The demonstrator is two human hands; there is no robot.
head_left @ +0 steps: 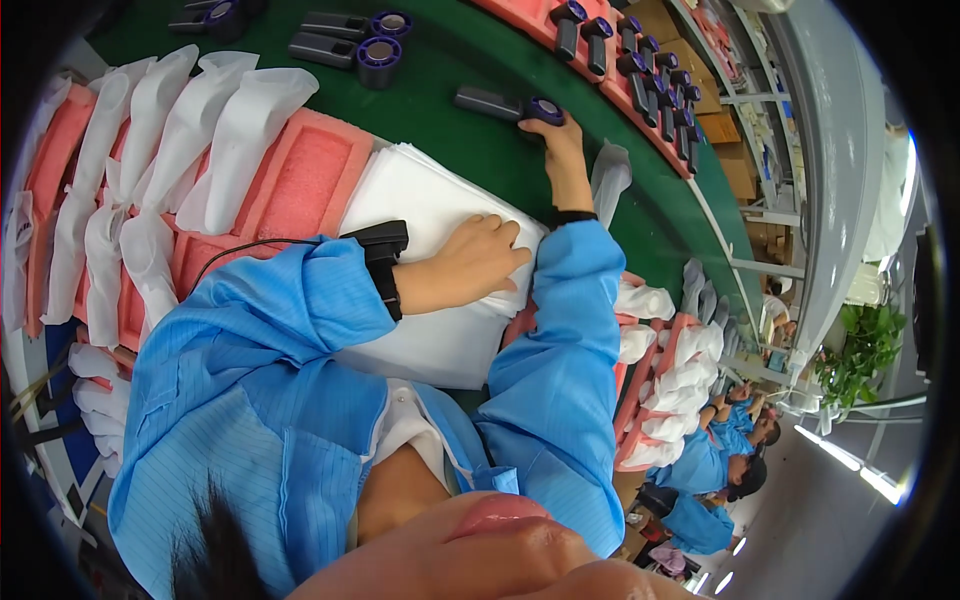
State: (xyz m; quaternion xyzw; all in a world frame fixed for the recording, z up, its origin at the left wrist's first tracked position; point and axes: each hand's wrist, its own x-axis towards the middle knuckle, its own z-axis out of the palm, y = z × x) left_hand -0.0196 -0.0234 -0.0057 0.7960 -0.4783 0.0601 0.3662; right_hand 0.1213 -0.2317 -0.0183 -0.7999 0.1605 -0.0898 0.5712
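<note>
While the left hand (475, 262) lies released, fingers loosely bent, on a stack of thin white sheets (400, 185), the right hand (553, 133) grasps the round purple-rimmed end of a dark grey, straight-handled device (488, 103) over the green counter (440, 135) (whether lifted, I cannot tell), beyond the sheets.

right hand (563, 148) partly hides the gray device (506, 106)
</note>
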